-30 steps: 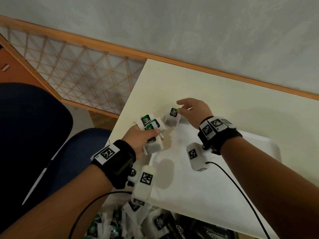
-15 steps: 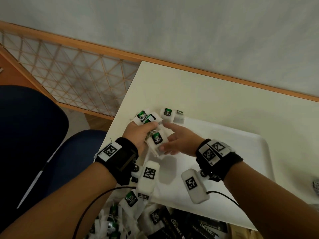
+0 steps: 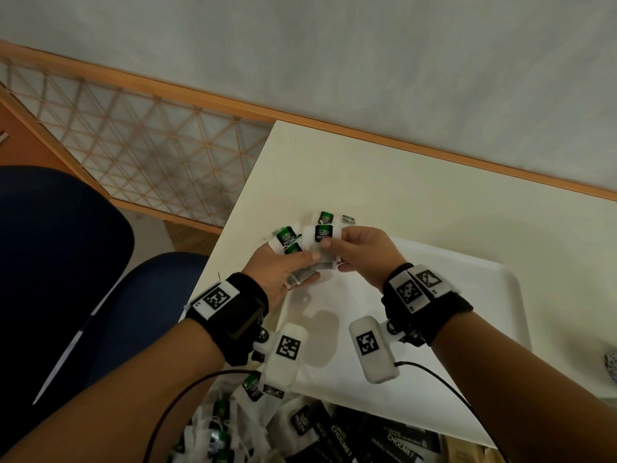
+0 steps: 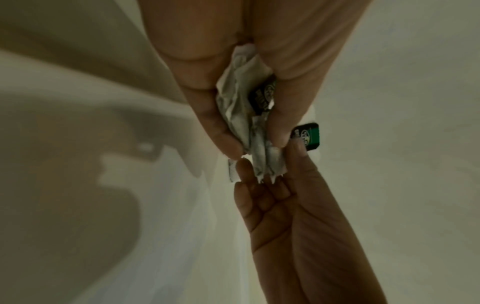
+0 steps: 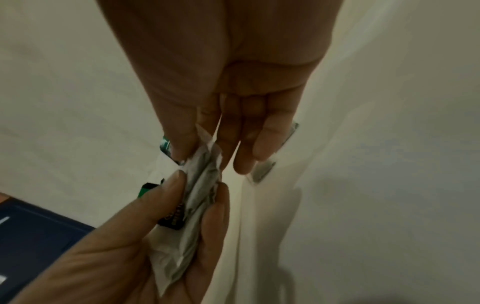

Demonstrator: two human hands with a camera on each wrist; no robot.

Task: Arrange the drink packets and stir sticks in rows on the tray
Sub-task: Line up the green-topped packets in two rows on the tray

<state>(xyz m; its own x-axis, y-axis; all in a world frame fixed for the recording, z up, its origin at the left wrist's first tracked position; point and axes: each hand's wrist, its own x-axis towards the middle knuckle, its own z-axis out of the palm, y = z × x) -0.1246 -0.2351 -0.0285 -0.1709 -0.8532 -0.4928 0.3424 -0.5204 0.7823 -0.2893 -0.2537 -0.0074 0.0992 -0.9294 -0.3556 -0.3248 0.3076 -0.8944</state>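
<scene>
On a cream table [image 3: 384, 182] by a grey wall, a white tray [image 3: 467, 295] lies. Above its far left corner the left hand [image 3: 280, 269] grips a bunch of green-labelled drink packets [image 3: 290, 242]; the right hand [image 3: 364, 252] pinches one packet [image 3: 322, 233] from it. Two more packets [image 3: 325, 217] lie just beyond.

1. A tray [image 3: 494, 295] is set on the table [image 3: 417, 182], toward its near edge.
2. Two packets [image 3: 325, 217] are laid side by side at the tray's far left corner.
3. The left hand [image 3: 283, 269] and right hand [image 3: 364, 252] are held together above the tray's far left part, just near of those packets, left hand to the left.
4. A bunch of packets [image 3: 287, 237] is held between the hands.
5. A heap of packets [image 3: 253, 426] is piled near of the tray, at the near left.
6. A chair [image 3: 66, 262] is placed left of the table.
</scene>
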